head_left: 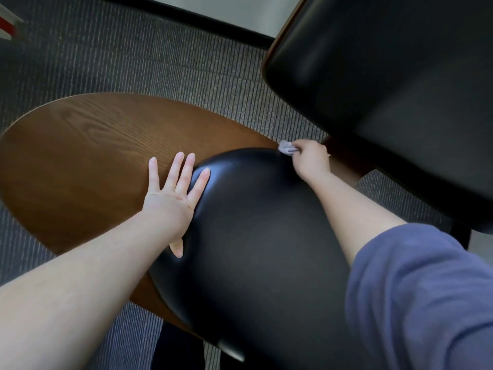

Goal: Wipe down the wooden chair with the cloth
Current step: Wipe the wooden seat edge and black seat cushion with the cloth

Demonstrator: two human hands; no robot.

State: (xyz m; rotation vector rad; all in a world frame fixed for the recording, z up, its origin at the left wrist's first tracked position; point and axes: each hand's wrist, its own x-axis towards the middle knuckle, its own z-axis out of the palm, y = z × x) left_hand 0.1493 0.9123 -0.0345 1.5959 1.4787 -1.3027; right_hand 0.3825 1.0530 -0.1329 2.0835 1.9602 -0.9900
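Observation:
The wooden chair [80, 156] shows a curved brown wood shell with a black padded cushion [253, 222] fixed on it. My left hand [173, 193] lies flat with fingers spread, pressing where the wood meets the cushion's edge. My right hand [310, 158] grips a small grey cloth [286, 147], bunched in its fingers. The cloth touches the far edge of the cushion, right at the rim of the wood shell. My right arm wears a blue sleeve.
A second large black cushion [386, 89] with a wood edge fills the upper right, close to my right hand. Grey ribbed carpet [133, 62] covers the floor. A pale wall with a black skirting [213, 12] runs along the top. A metal fitting [232, 351] shows below.

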